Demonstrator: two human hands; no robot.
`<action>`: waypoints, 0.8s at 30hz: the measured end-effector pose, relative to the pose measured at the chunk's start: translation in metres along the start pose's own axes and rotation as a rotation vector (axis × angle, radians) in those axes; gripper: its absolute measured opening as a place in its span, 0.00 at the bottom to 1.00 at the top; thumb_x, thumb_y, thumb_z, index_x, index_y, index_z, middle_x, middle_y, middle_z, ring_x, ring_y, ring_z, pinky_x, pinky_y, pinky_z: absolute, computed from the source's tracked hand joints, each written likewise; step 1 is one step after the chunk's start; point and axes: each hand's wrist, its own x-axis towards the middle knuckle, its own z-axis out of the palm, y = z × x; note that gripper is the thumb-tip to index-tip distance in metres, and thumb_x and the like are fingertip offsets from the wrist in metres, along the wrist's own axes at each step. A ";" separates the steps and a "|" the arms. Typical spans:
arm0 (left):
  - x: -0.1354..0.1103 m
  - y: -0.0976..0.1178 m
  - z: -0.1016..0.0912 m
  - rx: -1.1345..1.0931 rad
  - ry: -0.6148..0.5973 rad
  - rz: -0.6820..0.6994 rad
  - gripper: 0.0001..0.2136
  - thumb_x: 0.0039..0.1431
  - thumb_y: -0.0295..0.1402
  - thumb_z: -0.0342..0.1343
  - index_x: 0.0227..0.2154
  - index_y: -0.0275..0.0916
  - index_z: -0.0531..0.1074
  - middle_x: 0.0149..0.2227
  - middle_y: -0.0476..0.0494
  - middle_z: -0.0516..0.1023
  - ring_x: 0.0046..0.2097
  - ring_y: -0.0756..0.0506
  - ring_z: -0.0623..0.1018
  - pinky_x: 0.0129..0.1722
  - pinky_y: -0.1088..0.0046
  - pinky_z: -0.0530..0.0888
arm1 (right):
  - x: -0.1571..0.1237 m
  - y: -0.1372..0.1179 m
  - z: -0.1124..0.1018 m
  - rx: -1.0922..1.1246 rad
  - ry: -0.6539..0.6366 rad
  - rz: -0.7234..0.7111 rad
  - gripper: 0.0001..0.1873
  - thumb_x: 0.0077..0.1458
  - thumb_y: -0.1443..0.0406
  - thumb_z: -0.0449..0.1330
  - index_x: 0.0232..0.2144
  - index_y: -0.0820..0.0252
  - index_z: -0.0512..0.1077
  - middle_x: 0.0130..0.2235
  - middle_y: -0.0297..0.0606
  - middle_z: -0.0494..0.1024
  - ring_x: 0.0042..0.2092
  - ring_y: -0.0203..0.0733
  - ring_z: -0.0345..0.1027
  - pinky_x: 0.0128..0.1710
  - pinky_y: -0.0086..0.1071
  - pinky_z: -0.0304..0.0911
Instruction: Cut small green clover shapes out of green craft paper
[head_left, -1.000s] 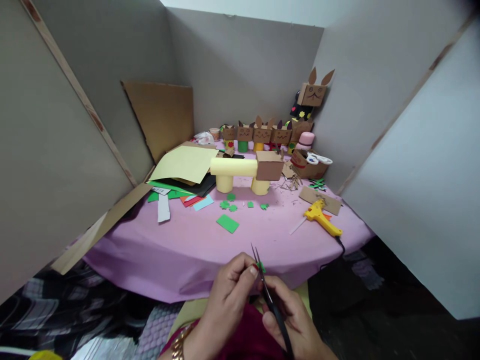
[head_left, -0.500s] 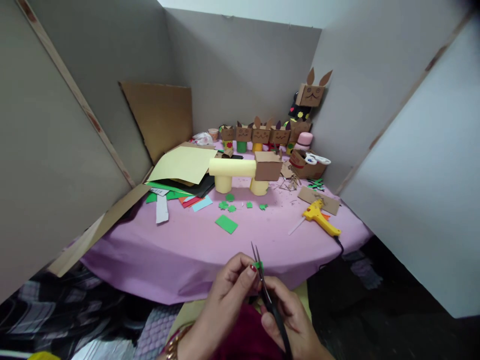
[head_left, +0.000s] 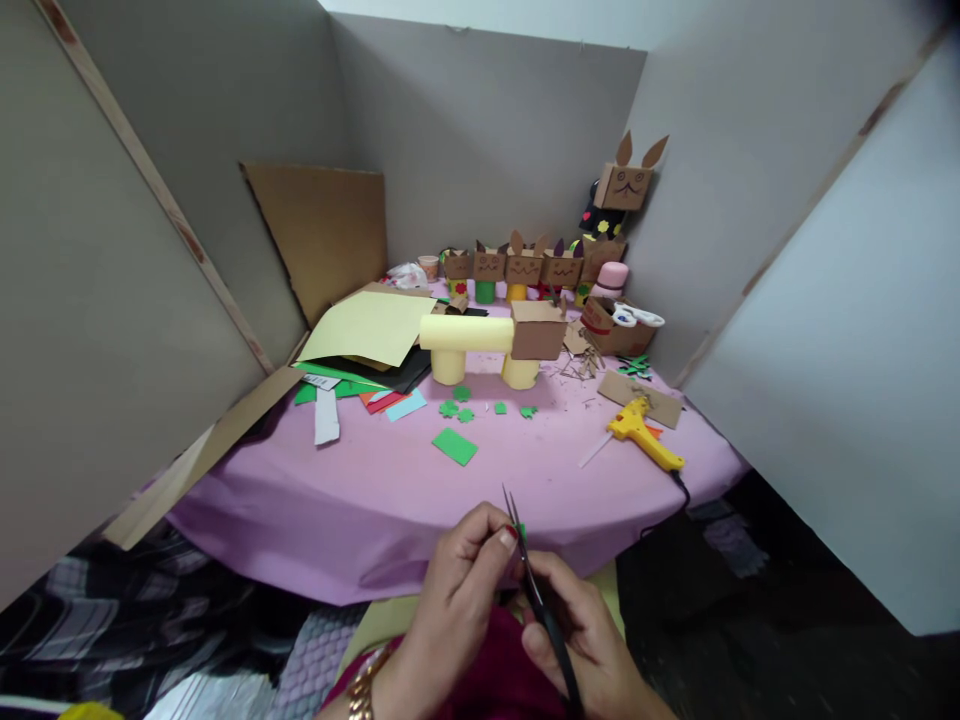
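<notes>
My left hand (head_left: 457,590) pinches a tiny green paper piece (head_left: 520,534) between thumb and fingers at the near edge of the table. My right hand (head_left: 581,640) grips black scissors (head_left: 541,600), whose thin blades point up and away and meet the green piece. Both hands hover low in front of the pink tablecloth (head_left: 375,500). Farther out on the cloth lie a green paper rectangle (head_left: 454,446) and several small green cut shapes (head_left: 457,410).
A yellow tube figure with a cardboard box head (head_left: 491,345) stands mid-table. Behind it stands a row of cardboard animal figures (head_left: 525,268). A yellow glue gun (head_left: 643,435) lies at the right. Coloured paper sheets (head_left: 367,345) pile at the left. Grey partition walls enclose the table.
The hands stay in nearly the same place; the green piece has turned slightly between the fingers and blades. Nothing on the table has moved.
</notes>
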 end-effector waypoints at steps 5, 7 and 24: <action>0.006 0.004 -0.012 0.046 -0.075 -0.026 0.10 0.58 0.31 0.48 0.21 0.40 0.63 0.21 0.56 0.59 0.25 0.51 0.58 0.24 0.77 0.57 | 0.001 -0.005 -0.007 -0.084 -0.020 -0.008 0.20 0.55 0.52 0.54 0.43 0.60 0.66 0.27 0.32 0.63 0.27 0.36 0.53 0.27 0.28 0.54; 0.011 0.008 -0.018 0.074 -0.133 -0.065 0.10 0.57 0.31 0.49 0.21 0.39 0.63 0.20 0.56 0.59 0.24 0.51 0.57 0.24 0.77 0.56 | 0.001 -0.006 -0.009 -0.107 -0.021 -0.005 0.19 0.55 0.52 0.54 0.42 0.59 0.67 0.28 0.32 0.64 0.27 0.36 0.54 0.27 0.28 0.54; 0.006 -0.005 -0.004 0.030 -0.003 -0.005 0.10 0.59 0.32 0.47 0.23 0.40 0.60 0.21 0.56 0.57 0.25 0.51 0.58 0.25 0.76 0.58 | 0.001 -0.002 -0.004 -0.136 0.013 -0.016 0.20 0.54 0.54 0.55 0.43 0.61 0.67 0.32 0.38 0.71 0.29 0.39 0.61 0.30 0.29 0.59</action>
